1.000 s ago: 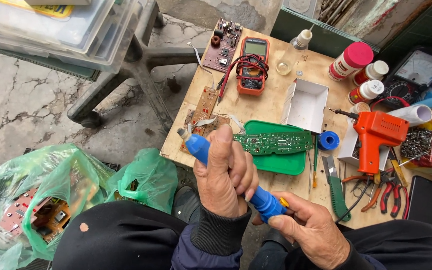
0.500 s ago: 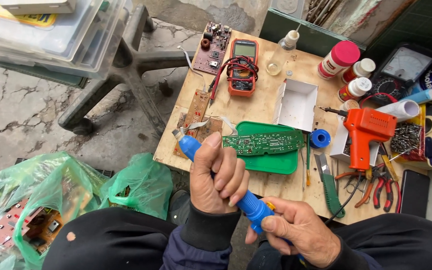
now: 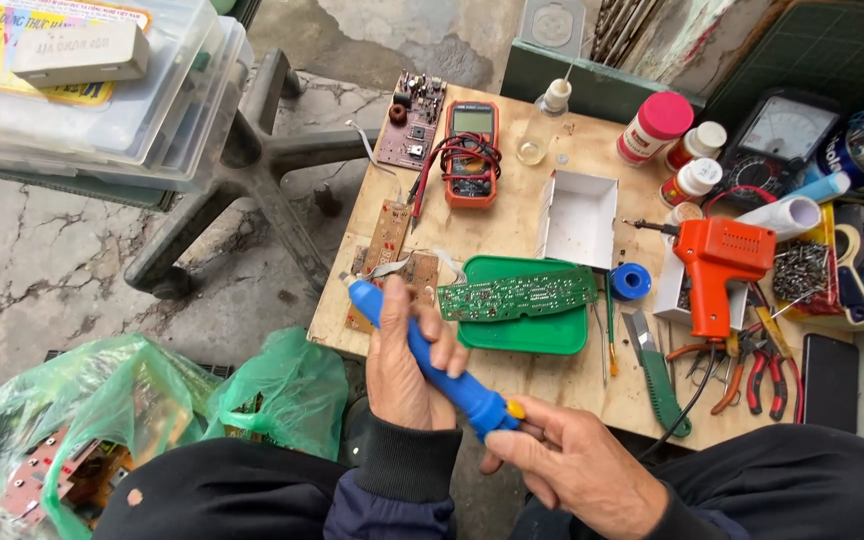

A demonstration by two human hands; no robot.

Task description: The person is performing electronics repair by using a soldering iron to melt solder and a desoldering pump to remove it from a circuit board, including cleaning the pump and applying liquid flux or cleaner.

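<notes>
In the head view, the left hand (image 3: 407, 365) wraps its grip around the barrel of a blue desoldering pump (image 3: 432, 362), which slants from upper left to lower right above the near edge of the wooden bench (image 3: 512, 235). The right hand (image 3: 577, 465) pinches the pump's lower end, fingers closed by its yellow plunger knob. Just beyond the pump tip, a long green circuit board (image 3: 517, 293) lies across a green tray (image 3: 527, 330). Farther back rest an orange multimeter (image 3: 470, 152) and a white open box (image 3: 579, 217). An orange soldering gun (image 3: 717, 265) lies to the right, with red-handled pliers (image 3: 764, 370) near it.
</notes>
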